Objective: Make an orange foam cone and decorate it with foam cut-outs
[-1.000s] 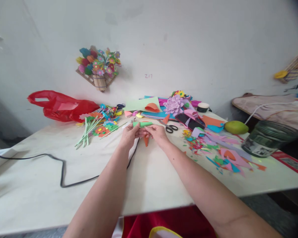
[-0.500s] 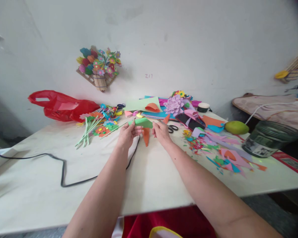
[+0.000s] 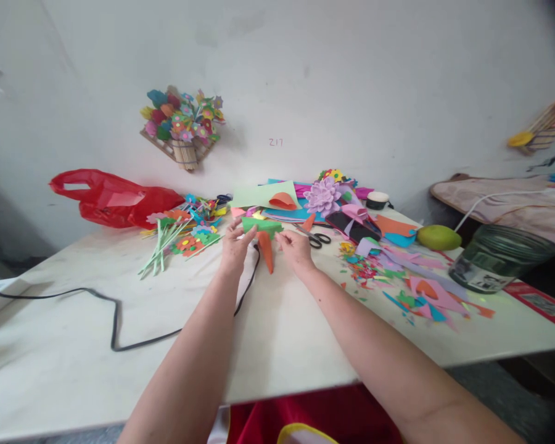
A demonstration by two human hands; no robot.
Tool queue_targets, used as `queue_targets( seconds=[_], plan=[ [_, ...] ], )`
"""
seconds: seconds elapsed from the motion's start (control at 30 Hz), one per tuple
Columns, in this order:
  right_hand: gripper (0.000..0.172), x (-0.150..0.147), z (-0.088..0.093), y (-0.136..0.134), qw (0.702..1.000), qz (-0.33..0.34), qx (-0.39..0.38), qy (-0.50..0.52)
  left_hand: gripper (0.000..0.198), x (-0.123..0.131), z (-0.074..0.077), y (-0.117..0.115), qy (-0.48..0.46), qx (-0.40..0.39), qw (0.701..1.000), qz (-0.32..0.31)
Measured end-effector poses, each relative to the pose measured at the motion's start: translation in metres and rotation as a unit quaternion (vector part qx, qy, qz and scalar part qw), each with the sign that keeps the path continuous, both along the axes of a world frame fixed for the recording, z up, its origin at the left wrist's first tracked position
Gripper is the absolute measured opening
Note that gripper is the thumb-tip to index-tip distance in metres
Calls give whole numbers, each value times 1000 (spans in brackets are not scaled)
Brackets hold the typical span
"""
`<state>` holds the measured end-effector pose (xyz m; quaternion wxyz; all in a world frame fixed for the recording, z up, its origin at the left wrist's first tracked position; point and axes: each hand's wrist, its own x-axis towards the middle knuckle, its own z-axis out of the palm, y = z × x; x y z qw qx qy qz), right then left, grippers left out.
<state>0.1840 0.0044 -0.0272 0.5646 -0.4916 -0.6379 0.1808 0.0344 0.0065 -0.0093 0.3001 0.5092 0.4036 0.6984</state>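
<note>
Between my hands is a green piece of craft sheet (image 3: 261, 226), held up off the table. My left hand (image 3: 237, 242) grips its left end, the thumb along the lower edge. At its right end, the fingertips of my right hand (image 3: 295, 247) pinch the edge. A pointed orange piece (image 3: 265, 251) shows just below the green sheet, its tip toward me; whether the two touch I cannot tell. Black-handled scissors (image 3: 318, 238) lie right of my right hand.
Pale green stems (image 3: 156, 250) and craft flowers (image 3: 193, 242) lie to the left, by a red plastic bag (image 3: 115, 200). Coloured scraps (image 3: 425, 296), a green fruit (image 3: 439, 237) and a glass jar (image 3: 499, 259) are on the right. A black cord (image 3: 114, 320) crosses the table.
The green sheet has tilted and now shows a narrower face. My right hand has moved slightly left and down, and more of the orange piece and scissors shows.
</note>
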Motion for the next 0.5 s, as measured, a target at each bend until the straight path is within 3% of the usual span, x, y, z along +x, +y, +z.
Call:
queue_targets(
  seconds=[0.1, 0.17, 0.27, 0.37, 0.5],
  plan=[
    [26, -1, 5, -2, 997, 41, 10, 58, 32, 0, 0, 3, -2, 25, 999, 40],
    [26, -3, 9, -4, 985, 93, -1, 144, 26, 0, 1, 2, -41, 23, 999, 3],
    [27, -1, 17, -8, 943, 190, -43, 269, 26, 1, 3, 0, -114, 0, 992, -50],
    [22, 8, 27, -11, 894, 300, -107, 314, 28, 3, 5, -2, -159, -13, 986, -54],
    [27, 24, 36, -10, 881, 310, -152, 322, 29, 5, 6, -1, -187, -17, 981, -40]
  ],
)
